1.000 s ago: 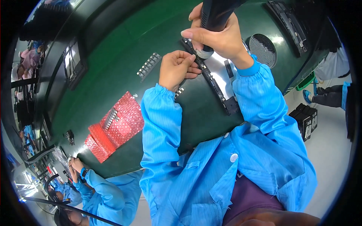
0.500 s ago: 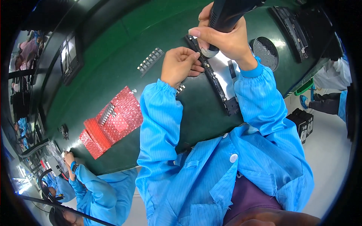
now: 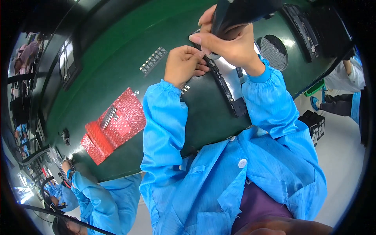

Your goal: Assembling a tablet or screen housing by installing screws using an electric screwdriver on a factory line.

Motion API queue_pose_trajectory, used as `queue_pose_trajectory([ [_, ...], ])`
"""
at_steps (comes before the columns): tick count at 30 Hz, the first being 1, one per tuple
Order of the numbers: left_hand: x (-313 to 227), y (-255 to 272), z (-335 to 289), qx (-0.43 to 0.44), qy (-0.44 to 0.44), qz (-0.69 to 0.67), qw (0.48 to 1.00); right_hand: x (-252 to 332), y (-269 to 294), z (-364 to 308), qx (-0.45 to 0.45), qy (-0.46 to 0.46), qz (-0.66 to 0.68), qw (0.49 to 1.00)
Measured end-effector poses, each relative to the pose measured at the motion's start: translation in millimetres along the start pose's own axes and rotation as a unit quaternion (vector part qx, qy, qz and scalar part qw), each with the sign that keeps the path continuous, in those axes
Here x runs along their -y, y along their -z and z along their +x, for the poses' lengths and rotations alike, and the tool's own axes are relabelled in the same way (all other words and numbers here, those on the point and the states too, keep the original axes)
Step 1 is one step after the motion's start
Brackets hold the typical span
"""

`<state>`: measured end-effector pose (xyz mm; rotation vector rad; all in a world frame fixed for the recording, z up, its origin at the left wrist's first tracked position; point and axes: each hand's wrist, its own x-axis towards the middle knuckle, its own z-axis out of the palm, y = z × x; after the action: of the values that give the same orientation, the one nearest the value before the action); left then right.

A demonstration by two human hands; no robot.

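My right hand (image 3: 239, 47) is wrapped round a black hand-held power tool (image 3: 243, 13), held over a long narrow black assembly (image 3: 222, 80). The tool's tip is hidden behind my fingers. A shiny silver panel (image 3: 225, 68) lies along the right side of the assembly. My left hand (image 3: 184, 64) rests at the assembly's left edge, thumb and forefinger pinched together near its upper part. Whatever is between those fingertips is too small to make out. A strip of small metallic parts (image 3: 153, 60) lies left of that hand, and a similar strip (image 3: 185, 90) shows partly beside my left cuff.
A red bubble-wrap bag (image 3: 133, 111) with another parts strip (image 3: 109, 117) on it lies left on the green table (image 3: 113, 66). A round grey dish (image 3: 274, 53) and a black slotted unit (image 3: 303, 33) stand right. A person in blue (image 3: 105, 196) sits lower left.
The tool in my right hand has tilted slightly, and that hand has shifted a little left. My left hand stays at the black assembly. The whole view has moved slightly.
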<state>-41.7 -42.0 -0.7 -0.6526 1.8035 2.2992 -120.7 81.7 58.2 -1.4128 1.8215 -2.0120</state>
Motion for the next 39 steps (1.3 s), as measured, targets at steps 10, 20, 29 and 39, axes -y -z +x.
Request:
queue_pose_trajectory([
  [10, 43.4, -88.9, -85.2, 0.037, -0.509, 0.478, 0.714, 38.2, 64.9, -1.9, -0.271, 0.014, 0.120, 0.955],
  [20, -11.1, -16.1, 37.8, -0.096, -0.457, 0.568, 0.678, 20.1, 93.4, -38.9, -0.186, -0.082, 0.109, 0.973],
  [29, -83.0, -11.2, 140.0, -0.197, -0.360, 0.656, 0.634, -0.5, 80.7, -54.3, -0.078, -0.173, 0.154, 0.970],
  [39, -77.9, -188.7, 277.1, -0.063, -0.459, 0.594, 0.658, -5.4, 95.5, -56.4, 0.078, -0.110, 0.057, 0.989],
])
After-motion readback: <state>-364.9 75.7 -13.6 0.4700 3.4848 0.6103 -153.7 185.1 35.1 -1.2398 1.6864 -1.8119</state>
